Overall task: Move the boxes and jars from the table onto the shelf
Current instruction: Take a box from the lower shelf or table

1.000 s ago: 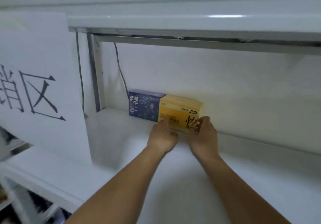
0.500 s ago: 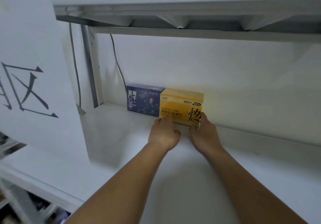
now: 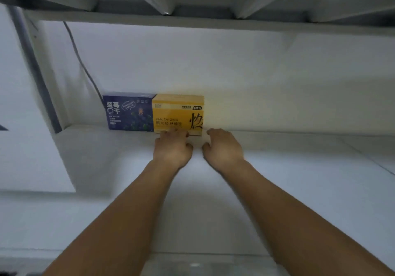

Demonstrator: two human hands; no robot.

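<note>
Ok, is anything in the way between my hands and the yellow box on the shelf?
Nothing visible does. The left hand touches the yellow box low on its front, and the right hand is right by its lower right corner. The box stands on the shelf, beside the blue box.

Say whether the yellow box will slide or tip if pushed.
Probably slide: the yellow box is wider than tall and rests flat on the shelf. Its straight edges suggest stiff card. The blue box beside it would block leftward movement.

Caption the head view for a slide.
Left hand touches the yellow box beside the blue box at the back of the shelf; right hand hovers close by.
</note>
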